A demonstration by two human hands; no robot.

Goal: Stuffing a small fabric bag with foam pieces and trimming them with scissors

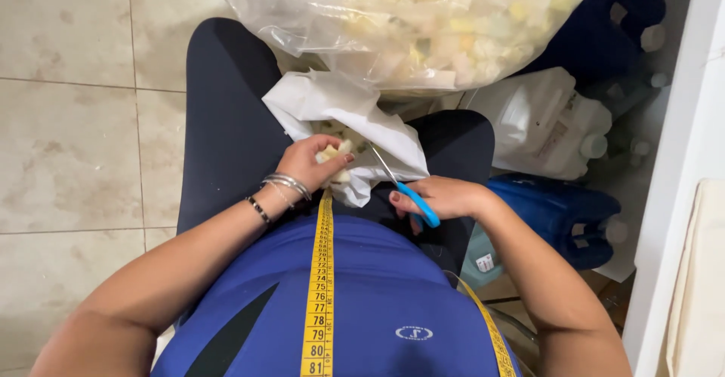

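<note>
Two hands work over a lap: the left hand [313,162] clenches pale foam scraps [334,154] on white fabric [340,109], the right hand [442,197] grasps blue-handled scissors [408,192]. Crowding ahead, a clear bag of foam pieces [408,22]; beside it, a white jug [547,124] and blue jug [559,215].

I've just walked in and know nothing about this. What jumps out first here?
Probably the yellow measuring tape running down the person's blue shirt, in the middle of the view. Just above it, the left hand grips a pale foam piece over a white bag on the lap, while the right hand holds blue-handled scissors pointed at it. A big clear plastic bag stuffed with pale scraps fills the top.
</note>
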